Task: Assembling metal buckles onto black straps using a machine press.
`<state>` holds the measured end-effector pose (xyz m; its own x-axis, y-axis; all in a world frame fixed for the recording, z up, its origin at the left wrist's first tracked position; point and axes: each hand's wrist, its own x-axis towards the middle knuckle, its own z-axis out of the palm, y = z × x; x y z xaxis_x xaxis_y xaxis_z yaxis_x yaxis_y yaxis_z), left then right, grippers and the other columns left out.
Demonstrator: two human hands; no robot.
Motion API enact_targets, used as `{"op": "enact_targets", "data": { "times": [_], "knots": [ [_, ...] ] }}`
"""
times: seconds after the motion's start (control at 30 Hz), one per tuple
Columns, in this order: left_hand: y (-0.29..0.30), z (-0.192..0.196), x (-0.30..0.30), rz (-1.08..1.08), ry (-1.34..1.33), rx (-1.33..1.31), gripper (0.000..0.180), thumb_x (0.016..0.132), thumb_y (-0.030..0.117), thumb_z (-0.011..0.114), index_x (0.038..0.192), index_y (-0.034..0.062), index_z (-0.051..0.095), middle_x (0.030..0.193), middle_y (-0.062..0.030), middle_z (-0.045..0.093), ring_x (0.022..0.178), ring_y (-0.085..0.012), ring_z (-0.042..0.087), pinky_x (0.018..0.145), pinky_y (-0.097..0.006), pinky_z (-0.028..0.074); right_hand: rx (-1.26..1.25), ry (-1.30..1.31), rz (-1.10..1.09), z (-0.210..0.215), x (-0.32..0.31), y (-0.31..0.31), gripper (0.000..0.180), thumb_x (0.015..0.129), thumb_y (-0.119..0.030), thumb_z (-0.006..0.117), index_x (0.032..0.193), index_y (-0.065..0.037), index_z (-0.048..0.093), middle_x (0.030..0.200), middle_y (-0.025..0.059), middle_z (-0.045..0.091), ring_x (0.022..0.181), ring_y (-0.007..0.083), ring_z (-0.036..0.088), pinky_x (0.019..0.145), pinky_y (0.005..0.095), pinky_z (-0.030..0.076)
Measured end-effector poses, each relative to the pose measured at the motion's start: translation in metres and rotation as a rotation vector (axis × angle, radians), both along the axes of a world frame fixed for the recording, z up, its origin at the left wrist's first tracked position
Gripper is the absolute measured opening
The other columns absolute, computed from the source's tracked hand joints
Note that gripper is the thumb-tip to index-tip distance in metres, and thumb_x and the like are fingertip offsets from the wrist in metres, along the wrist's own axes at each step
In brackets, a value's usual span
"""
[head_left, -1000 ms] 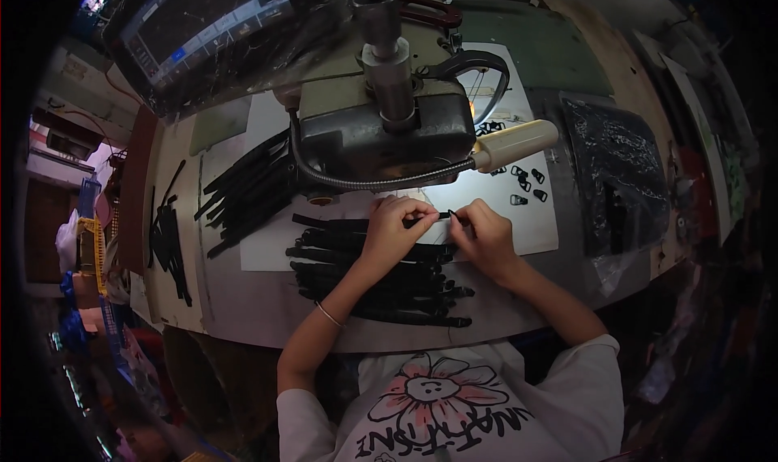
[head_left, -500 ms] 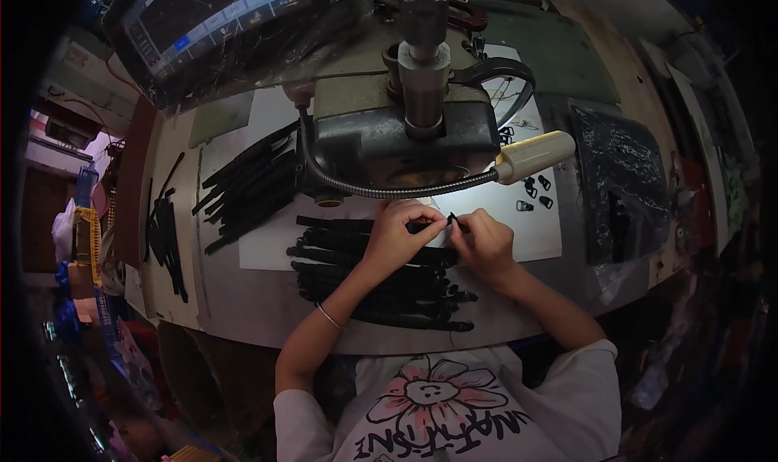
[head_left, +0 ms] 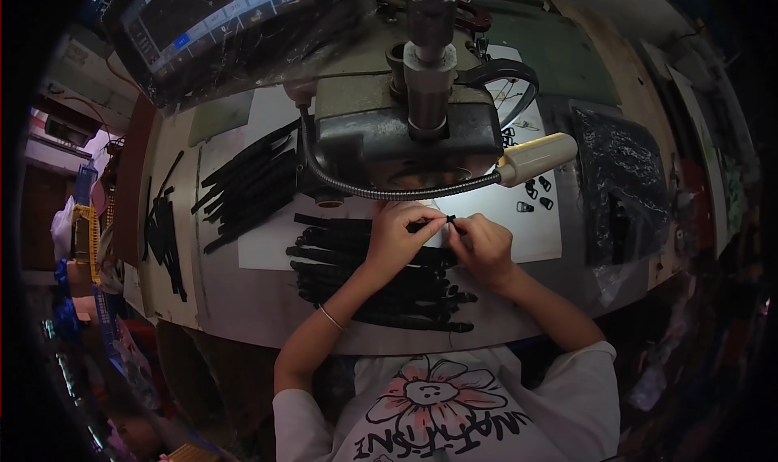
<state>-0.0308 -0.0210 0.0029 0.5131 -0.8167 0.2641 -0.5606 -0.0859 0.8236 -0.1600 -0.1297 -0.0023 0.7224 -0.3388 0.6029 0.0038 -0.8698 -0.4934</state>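
My left hand (head_left: 397, 233) is closed in a pinch on a black strap (head_left: 417, 226), part of which shows between the fingers. Facing it, my right hand (head_left: 485, 245) pinches at the strap's end, where a small black piece (head_left: 451, 218) sticks up between the fingertips. Whether that piece belongs to the strap or is separate, I cannot tell. Under both wrists lies a pile of black straps (head_left: 381, 285), side by side. Several small black buckles (head_left: 525, 207) lie to the right of my right hand on a lit white sheet (head_left: 263, 247).
A sewing machine head (head_left: 405, 130) stands over the table just beyond my hands, with a lamp (head_left: 539, 156) on a bendy metal neck. More black straps (head_left: 251, 178) lie at left. A plastic bag (head_left: 624, 186) sits at right. A screen (head_left: 223, 16) hangs far left.
The small black piece between my fingertips has tilted, and my right fingers have shifted slightly left and down. Both hands otherwise stay in place.
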Motion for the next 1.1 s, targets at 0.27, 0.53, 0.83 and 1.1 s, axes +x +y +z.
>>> {"op": "enact_targets", "data": {
  "times": [0.27,0.53,0.83,1.1],
  "knots": [
    [0.001,0.001,0.003,0.027,-0.074,0.066,0.011,0.071,0.021,0.070,0.073,0.0106,0.066,0.074,0.0020,0.064,0.078,-0.0144,0.056,0.085,-0.033,0.030,0.019,0.019,-0.013,0.002,0.001,-0.001,0.012,0.070,-0.005,0.067,0.076,-0.004,0.056,0.064,0.0065,0.052,0.051,0.0217,0.052,0.047,0.0316,0.040],
    [0.005,0.009,0.009,-0.066,-0.020,0.074,0.022,0.072,0.020,0.069,0.091,0.0100,0.064,0.076,0.0000,0.060,0.079,-0.0169,0.055,0.084,-0.032,0.033,0.511,0.139,0.123,0.003,-0.004,-0.006,0.008,0.080,-0.004,0.061,0.086,0.000,0.057,0.071,0.0031,0.056,0.054,0.0087,0.052,0.050,0.0208,0.040],
    [0.012,0.011,0.021,-0.291,0.156,0.169,0.024,0.073,0.019,0.068,0.094,0.0084,0.062,0.077,-0.0036,0.058,0.080,-0.0190,0.053,0.081,-0.031,0.037,1.053,0.222,0.341,0.000,-0.003,-0.011,0.009,0.085,-0.004,0.056,0.092,0.001,0.056,0.073,-0.0005,0.056,0.060,0.0022,0.048,0.054,0.0169,0.039],
    [0.013,0.015,0.020,-0.274,0.205,0.174,0.020,0.072,0.020,0.069,0.086,0.0066,0.062,0.079,-0.0048,0.059,0.079,-0.0198,0.053,0.079,-0.030,0.038,0.858,0.335,0.337,0.008,-0.003,-0.016,0.009,0.085,-0.006,0.058,0.091,0.000,0.056,0.078,0.0006,0.055,0.067,0.0040,0.049,0.059,0.0184,0.040]
  ]
}}
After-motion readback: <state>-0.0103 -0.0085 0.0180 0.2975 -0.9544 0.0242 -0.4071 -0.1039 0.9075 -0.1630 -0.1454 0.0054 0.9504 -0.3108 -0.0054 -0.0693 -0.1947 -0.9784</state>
